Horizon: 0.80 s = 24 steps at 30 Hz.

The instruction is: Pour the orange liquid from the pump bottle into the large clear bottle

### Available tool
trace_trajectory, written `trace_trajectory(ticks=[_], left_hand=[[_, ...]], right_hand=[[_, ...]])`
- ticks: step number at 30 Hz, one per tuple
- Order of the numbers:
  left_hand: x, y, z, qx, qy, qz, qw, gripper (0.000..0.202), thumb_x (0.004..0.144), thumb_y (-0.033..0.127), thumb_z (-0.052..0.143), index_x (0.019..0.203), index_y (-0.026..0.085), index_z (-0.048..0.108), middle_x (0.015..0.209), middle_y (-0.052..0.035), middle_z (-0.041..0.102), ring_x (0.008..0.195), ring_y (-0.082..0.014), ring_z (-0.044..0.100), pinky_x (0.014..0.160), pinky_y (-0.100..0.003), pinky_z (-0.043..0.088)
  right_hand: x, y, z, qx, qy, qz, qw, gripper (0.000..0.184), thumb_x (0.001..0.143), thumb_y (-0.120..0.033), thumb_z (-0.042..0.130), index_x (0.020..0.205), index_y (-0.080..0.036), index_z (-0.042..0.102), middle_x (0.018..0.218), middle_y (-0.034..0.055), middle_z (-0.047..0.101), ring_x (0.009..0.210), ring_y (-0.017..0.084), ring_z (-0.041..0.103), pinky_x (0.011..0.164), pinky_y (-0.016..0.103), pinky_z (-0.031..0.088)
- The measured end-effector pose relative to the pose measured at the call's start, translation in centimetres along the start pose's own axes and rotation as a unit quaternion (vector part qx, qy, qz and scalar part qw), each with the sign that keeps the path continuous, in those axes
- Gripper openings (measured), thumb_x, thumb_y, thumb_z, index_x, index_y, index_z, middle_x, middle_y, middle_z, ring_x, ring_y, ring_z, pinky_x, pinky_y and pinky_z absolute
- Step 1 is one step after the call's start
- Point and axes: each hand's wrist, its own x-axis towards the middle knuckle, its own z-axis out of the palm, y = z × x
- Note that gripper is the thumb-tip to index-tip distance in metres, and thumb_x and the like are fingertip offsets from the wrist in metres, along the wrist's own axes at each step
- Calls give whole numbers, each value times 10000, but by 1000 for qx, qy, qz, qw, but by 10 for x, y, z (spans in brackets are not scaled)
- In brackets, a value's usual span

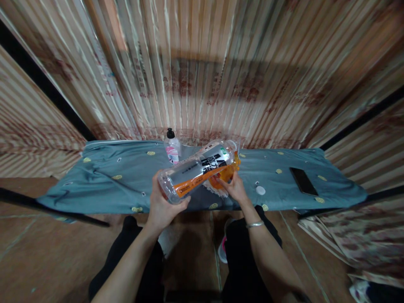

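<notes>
My left hand (162,210) is wrapped around the base of a large clear plastic bottle (195,171) with a silver and orange label. The bottle lies tilted in the air, its neck end up and to the right. Below that end, my right hand (236,188) pinches a crumpled orange plastic packet (224,174) with a pale, frilly lower edge. The bottle hides part of the packet, so I cannot tell whether the two touch. On the cloth to the right lies a round white cap (260,190).
A clear pump bottle (172,150) with a black top and pink label stands behind the large bottle. A black phone (303,181) lies at the right of the blue-green cloth (104,185). Striped curtains (195,84) hang behind, and dark poles (47,80) flank the surface.
</notes>
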Motion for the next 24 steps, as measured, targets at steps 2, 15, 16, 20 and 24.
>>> trace_trajectory(ticks=[2,15,16,20,24], left_hand=[[0,-1,0,0,0,0,1000,773,596,374,858,1269,218,511,1143,-77,725,1005,-268,756,889,-412,647],[1,-3,0,-4,-3,10,1000,763,612,409,854,1267,206,521,1162,-87,700,1036,-267,738,932,-426,632],[1,-3,0,-5,-5,7,1000,768,608,411,857,1267,207,518,1160,-86,701,1035,-268,738,932,-428,632],[1,-3,0,0,-1,4,1000,784,591,409,865,1266,211,520,1174,-89,710,1049,-272,739,924,-420,636],[1,-2,1,1,4,15,1000,749,608,391,851,1260,213,527,1151,-85,719,1020,-261,744,900,-406,642]], right_hand=[[0,0,0,1,-2,2,1000,794,696,-725,784,1248,-194,573,1162,167,780,1064,381,752,916,521,608],[0,-2,-2,-2,-6,8,1000,816,698,-684,779,1304,-181,565,1240,175,760,1147,377,735,989,512,590],[0,-2,-2,-2,-7,9,1000,817,698,-685,775,1304,-180,563,1239,176,760,1151,378,733,991,513,590],[0,-3,-2,-9,-7,16,1000,811,692,-694,778,1281,-174,576,1209,184,769,1114,390,742,966,529,599],[-1,-2,-1,0,-3,-2,1000,800,707,-704,777,1279,-180,581,1240,185,762,1128,386,741,983,534,594]])
